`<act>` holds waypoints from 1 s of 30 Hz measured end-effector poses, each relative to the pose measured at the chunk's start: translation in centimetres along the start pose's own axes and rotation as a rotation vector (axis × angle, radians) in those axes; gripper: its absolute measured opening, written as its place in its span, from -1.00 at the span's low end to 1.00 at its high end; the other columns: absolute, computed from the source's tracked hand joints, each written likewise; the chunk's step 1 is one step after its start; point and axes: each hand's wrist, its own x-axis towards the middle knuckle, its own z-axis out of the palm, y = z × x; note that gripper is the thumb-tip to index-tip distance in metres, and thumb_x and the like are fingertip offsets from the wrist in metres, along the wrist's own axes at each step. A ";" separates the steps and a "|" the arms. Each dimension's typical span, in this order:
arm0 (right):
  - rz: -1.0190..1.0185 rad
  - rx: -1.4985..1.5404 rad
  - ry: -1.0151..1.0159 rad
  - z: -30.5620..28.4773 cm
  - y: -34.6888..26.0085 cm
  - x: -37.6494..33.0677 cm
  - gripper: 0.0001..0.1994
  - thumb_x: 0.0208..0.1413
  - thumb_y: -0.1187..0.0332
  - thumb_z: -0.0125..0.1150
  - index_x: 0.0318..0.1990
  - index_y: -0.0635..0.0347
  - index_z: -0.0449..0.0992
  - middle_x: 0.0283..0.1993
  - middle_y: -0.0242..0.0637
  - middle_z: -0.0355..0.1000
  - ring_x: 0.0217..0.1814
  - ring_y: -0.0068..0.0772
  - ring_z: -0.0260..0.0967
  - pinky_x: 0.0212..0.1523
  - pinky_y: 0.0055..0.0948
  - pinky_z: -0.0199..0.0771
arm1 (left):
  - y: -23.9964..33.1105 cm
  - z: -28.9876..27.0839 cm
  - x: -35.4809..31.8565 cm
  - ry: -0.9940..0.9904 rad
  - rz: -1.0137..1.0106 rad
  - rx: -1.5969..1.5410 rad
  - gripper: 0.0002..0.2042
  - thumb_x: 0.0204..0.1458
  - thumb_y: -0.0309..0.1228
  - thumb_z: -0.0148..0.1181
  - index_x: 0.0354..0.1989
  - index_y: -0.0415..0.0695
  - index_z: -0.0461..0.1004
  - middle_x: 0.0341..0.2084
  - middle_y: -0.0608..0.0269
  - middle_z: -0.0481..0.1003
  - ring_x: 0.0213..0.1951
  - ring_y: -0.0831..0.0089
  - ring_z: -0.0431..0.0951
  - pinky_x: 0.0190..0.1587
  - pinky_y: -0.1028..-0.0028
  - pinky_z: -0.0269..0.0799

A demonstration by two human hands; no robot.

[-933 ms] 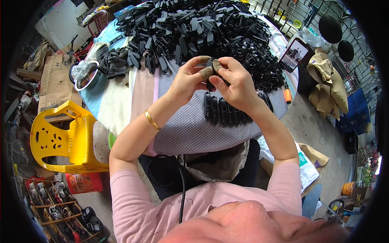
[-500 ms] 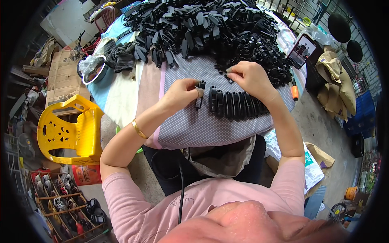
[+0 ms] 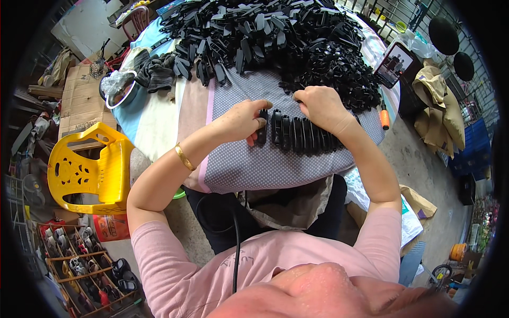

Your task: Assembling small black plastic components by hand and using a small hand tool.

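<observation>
Black piece (image 3: 262,138) pinched in left hand (image 3: 244,119) beside row of pieces (image 3: 303,135) — set parallel, probably for tidy spacing; right hand (image 3: 322,106) curled nearby — cannot tell if gripping anything.

A yellow plastic chair (image 3: 114,172) stands at the left, a red bucket (image 3: 112,227) just beside it, with a wooden rack (image 3: 74,258) of shoes nearby (dark sandals (image 3: 124,274) sit at its right edge). Brown cardboard (image 3: 79,108) shows beyond the chair. Dark grey cloth (image 3: 158,75) lies beside a white-rimmed bowl (image 3: 110,103). Rightward, a lit phone (image 3: 395,64) stands tilted, near tan sacks (image 3: 448,123) and a blue crate (image 3: 471,147)
</observation>
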 end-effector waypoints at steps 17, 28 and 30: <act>0.072 0.370 0.256 -0.9 0.3 -0.5 -0.85 -0.05 0.37 0.17 -0.36 0.25 0.51 -0.44 -0.15 0.47 -0.44 -0.21 0.45 -0.36 -0.41 0.45 | 0.1 1.2 1.4 0.141 0.171 0.297 -0.70 0.15 -0.32 -0.10 0.01 -0.09 0.38 -0.26 0.08 0.32 -0.30 0.35 0.44 -0.24 0.42 0.39; 0.075 0.680 0.565 -2.1 -1.6 2.3 -0.88 0.03 0.49 0.15 -0.28 0.33 0.45 -0.44 -0.27 0.49 -0.42 -0.60 0.45 -0.43 -0.66 0.44 | -1.6 -3.9 3.1 0.701 -0.076 0.465 -0.58 0.07 -0.13 0.00 -0.03 -0.19 0.33 -0.22 -0.09 0.39 -0.21 0.05 0.48 -0.18 0.25 0.41; 0.041 0.738 0.614 -2.2 -2.2 3.0 -0.87 0.03 0.52 0.14 -0.25 0.35 0.47 -0.38 -0.25 0.50 -0.36 -0.59 0.46 -0.38 -0.66 0.45 | -3.6 -5.6 3.7 0.925 -0.160 0.585 -0.52 0.01 -0.16 0.06 0.02 -0.24 0.24 -0.24 -0.18 0.43 -0.10 -0.04 0.43 -0.09 0.19 0.36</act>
